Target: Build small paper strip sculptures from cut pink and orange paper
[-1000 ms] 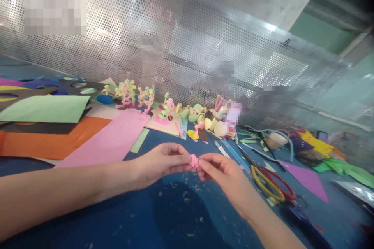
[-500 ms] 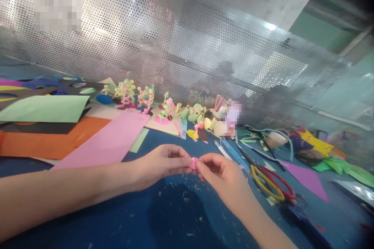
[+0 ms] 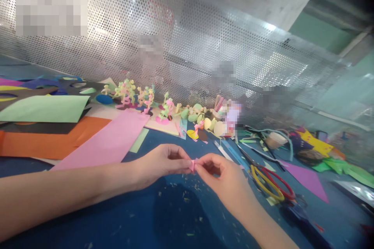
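Observation:
Between my two hands, above the blue tabletop, is a small folded piece of pink paper (image 3: pixel 192 165). My left hand (image 3: pixel 163 164) pinches its left side between thumb and fingertips. From the right, my right hand (image 3: pixel 220 171) grips the other side of the same piece, its fingers curled and thumb pressed in. Fingertips cover most of the paper, so its full shape is hidden. To the right of my right hand lie scissors with yellow and red handles (image 3: pixel 267 186).
Coloured sheets pile up at left, with a pink sheet (image 3: pixel 108 140) and an orange sheet (image 3: pixel 52 140). Small paper flower models (image 3: pixel 166 111) stand along a perforated metal screen (image 3: pixel 187 46). A purple sheet (image 3: pixel 308 181) and a paper cup (image 3: pixel 276 140) are at right. Paper scraps dot the blue table (image 3: pixel 131 218).
Both hands stay in nearly the same place. The right fingers have shifted slightly left on the pink paper, and the piece is turned a little.

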